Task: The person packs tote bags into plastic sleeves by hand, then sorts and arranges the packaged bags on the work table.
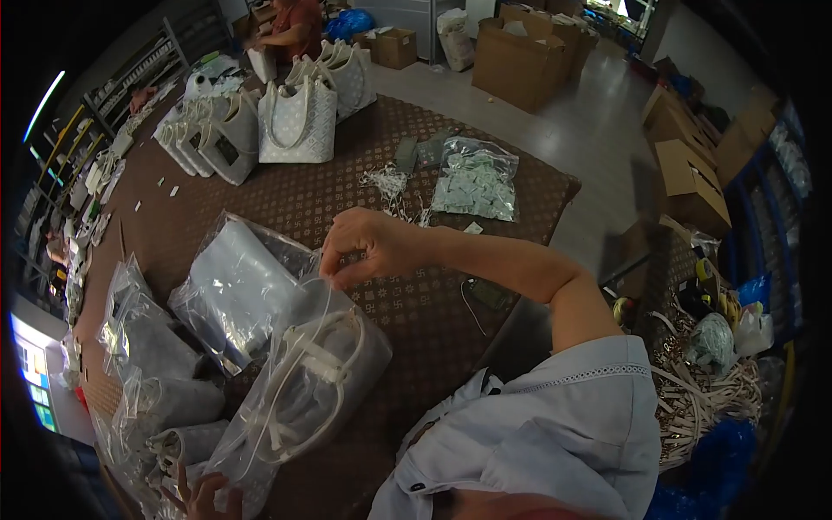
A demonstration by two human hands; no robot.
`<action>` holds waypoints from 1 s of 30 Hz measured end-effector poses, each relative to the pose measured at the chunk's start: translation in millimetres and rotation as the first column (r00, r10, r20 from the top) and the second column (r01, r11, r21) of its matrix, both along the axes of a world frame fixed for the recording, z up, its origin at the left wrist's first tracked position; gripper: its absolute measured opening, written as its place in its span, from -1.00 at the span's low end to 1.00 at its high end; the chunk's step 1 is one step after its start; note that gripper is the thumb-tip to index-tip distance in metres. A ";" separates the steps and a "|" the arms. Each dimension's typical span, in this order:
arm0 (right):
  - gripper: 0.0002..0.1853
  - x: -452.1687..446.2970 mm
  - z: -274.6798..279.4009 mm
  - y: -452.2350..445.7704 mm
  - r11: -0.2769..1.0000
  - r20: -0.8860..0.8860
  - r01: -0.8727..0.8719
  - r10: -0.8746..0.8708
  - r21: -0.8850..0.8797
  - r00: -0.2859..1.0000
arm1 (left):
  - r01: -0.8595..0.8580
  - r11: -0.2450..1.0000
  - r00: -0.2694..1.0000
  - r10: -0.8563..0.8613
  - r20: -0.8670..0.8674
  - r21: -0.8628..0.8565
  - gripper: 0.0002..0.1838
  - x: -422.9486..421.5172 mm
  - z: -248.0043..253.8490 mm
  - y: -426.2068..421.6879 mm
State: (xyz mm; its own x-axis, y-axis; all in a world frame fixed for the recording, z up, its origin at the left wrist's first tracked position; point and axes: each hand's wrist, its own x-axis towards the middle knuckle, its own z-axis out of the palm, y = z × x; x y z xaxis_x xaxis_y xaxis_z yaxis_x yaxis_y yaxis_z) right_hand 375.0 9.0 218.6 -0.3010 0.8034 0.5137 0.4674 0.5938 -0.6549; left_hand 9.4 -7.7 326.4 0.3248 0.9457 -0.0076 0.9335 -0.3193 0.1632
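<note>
A pale handbag (342, 368) with light looped handles lies on the brown patterned table, inside a clear plastic bag (251, 425). My right hand (368, 247) is closed in a pinch above the handbag, at what looks like the edge of the plastic bag; the fingertips partly hide it. At the lower left, my left hand (205, 500) has its fingers spread against the other end of the plastic, partly cut off by the frame. Beyond the handbag lies a flat, silvery-white item (247, 277) in clear plastic. More wrapped handbags (160, 347) are piled on the left.
Unwrapped white handbags (299, 121) stand at the table's far side, where another person (299, 30) handles one. A clear packet of small pale pieces (477, 178) lies near the right edge, beside white strings (388, 184). Cardboard boxes (520, 61) stand on the floor beyond.
</note>
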 end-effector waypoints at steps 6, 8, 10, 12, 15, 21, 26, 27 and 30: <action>-0.89 -3.5 2.9 -1.1 0.992 0.097 0.033 -0.045 0.125 0.994 | 0.061 0.997 0.998 -0.059 -0.034 0.055 -0.85 -85.2 -40.2 2.0; -0.89 -6.9 1.4 -2.9 0.986 0.101 0.019 -0.036 0.163 0.994 | 0.011 0.997 0.999 -0.007 -0.042 0.080 -0.83 -88.2 -43.9 1.3; -0.89 -2.7 -1.7 -2.8 0.984 0.120 0.052 -0.073 0.170 0.990 | -0.005 0.993 1.000 0.007 -0.022 0.120 -0.80 -89.9 -46.7 5.4; -0.89 -3.1 -4.5 -5.1 0.996 0.092 0.035 -0.042 0.076 0.995 | -0.066 0.998 0.998 0.066 -0.003 0.019 -0.81 -92.0 -46.5 12.0; -0.89 -2.9 -8.3 -4.2 0.999 0.073 0.036 -0.037 0.015 0.997 | -0.078 0.997 0.996 0.078 -0.052 0.005 -0.75 -85.6 -39.7 19.1; -0.89 -3.9 -19.5 -3.1 0.997 0.044 0.059 -0.061 0.044 0.997 | 0.209 0.832 0.949 -0.300 0.100 0.513 -0.61 38.7 -48.6 3.6; -0.90 -5.5 -17.1 -2.8 0.989 0.039 0.055 -0.061 0.137 0.997 | 0.326 0.797 0.808 -0.514 0.287 0.508 -0.78 152.2 -86.3 32.4; -0.90 -4.7 -18.5 -3.0 0.987 0.050 0.064 -0.072 0.149 0.996 | 0.372 0.806 0.777 -0.542 0.320 0.461 -0.84 160.0 -89.5 38.2; -0.88 -1.8 -22.8 -0.5 0.981 0.046 0.065 -0.074 0.182 0.996 | 0.423 0.799 0.759 -0.570 0.315 0.428 -0.92 166.3 -93.6 44.3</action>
State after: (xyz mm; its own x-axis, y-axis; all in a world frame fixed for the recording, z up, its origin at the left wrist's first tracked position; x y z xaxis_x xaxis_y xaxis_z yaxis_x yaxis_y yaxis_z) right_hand 373.2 8.5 195.9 -0.2780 0.7190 0.6369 0.5428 0.6647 -0.5134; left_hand 175.7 36.6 232.8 0.6502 0.5714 0.5007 0.4923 -0.8189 0.2952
